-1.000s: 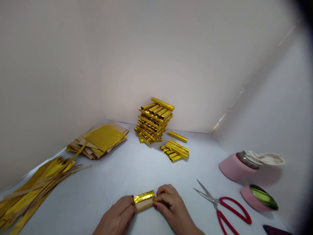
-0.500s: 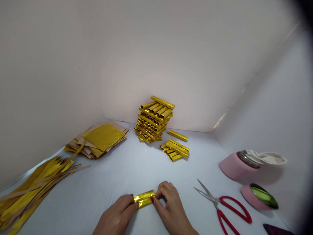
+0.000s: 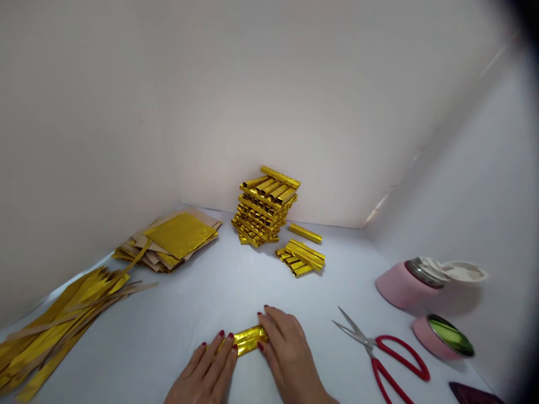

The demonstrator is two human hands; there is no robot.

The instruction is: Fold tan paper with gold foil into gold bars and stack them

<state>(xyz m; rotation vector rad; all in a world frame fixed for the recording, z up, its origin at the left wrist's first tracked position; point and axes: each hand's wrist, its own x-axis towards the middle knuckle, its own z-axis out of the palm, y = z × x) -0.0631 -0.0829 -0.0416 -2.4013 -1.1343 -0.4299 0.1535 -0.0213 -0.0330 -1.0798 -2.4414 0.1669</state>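
A small folded strip of shiny gold paper (image 3: 249,340) lies on the pale table at the bottom centre. My left hand (image 3: 207,370) rests flat over its left end, fingers stretched out and a little apart. Over the right end lies my right hand (image 3: 286,356), its fingers extended and fingertips touching the gold edge. Both hands press the strip from above, and parts of its ends are hidden under the fingers. Further back, a crisscross stack of gold folded tubes (image 3: 265,207) stands near the wall, with a smaller pile of tubes (image 3: 301,258) to its right.
At left lie a pile of gold and brown sheets (image 3: 181,235) and a bundle of cut strips (image 3: 63,320). Red-handled scissors (image 3: 370,343) lie open at right, beside a pink flask (image 3: 406,285), a pink cup (image 3: 440,336) and a dark object (image 3: 469,394).
My left hand has gone from pinching the strip's left end to lying flat on it with fingers spread. My right hand's fingers have straightened over the right end.
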